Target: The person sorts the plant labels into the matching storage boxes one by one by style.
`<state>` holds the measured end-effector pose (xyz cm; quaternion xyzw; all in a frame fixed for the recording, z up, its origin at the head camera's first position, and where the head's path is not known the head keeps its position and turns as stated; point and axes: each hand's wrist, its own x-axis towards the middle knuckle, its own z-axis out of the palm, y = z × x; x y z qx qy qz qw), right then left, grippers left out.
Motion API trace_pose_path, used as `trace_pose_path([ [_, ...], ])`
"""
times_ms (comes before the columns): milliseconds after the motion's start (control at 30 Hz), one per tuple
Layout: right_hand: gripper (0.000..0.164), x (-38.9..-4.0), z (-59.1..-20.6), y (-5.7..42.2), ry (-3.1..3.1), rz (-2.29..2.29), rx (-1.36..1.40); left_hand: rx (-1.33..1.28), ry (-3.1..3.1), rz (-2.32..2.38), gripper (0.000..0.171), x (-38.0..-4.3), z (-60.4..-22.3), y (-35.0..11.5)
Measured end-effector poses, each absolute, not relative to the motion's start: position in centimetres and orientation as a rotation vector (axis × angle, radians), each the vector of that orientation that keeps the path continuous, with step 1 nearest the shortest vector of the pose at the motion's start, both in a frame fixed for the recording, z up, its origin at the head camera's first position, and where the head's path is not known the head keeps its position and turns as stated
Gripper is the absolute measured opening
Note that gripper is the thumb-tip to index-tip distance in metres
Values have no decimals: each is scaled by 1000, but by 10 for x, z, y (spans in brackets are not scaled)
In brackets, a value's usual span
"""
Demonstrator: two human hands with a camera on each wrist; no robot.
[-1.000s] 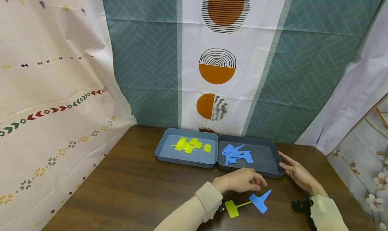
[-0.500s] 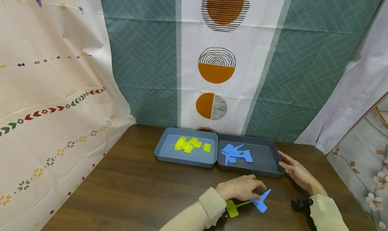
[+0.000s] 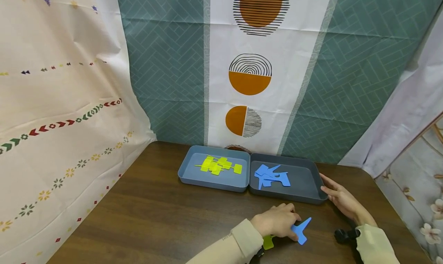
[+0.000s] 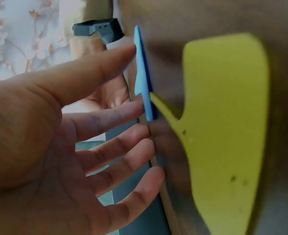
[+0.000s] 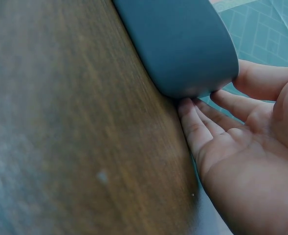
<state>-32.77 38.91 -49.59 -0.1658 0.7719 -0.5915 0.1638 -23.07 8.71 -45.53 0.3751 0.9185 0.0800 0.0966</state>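
Note:
My left hand (image 3: 277, 219) is over a blue T-shaped plant label (image 3: 302, 231) on the table. In the left wrist view, thumb and index finger are at the blue label's (image 4: 141, 68) edges with a gap between them; a firm hold cannot be made out. A yellow plant label (image 4: 227, 122) lies beside it, partly hidden under the hand in the head view. My right hand (image 3: 340, 200) touches the outer right end of the dark grey tray (image 3: 302, 181), its fingers (image 5: 195, 127) fairly straight against the corner. Several blue labels (image 3: 271, 177) lie in that tray.
A lighter blue-grey tray (image 3: 188, 172) stands against the dark one on the left, with several yellow labels (image 3: 216, 165) inside. Both rest near the back of the brown wooden table (image 3: 155, 210). Patterned cloth (image 3: 166, 83) hangs behind.
My left hand has moved down and right, from above the loose labels onto the blue one, covering more of the yellow label. My right hand has stayed at the tray's end.

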Motion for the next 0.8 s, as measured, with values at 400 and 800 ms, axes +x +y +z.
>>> trace_pose_path([
  [400, 71, -329, -497, 390, 2184, -1720, -514, 1122, 2775, 224, 26, -229, -460, 89],
  [800, 70, -328, -497, 389, 2173, -1743, -535, 1141, 2745, 284, 27, -232, -460, 89],
])
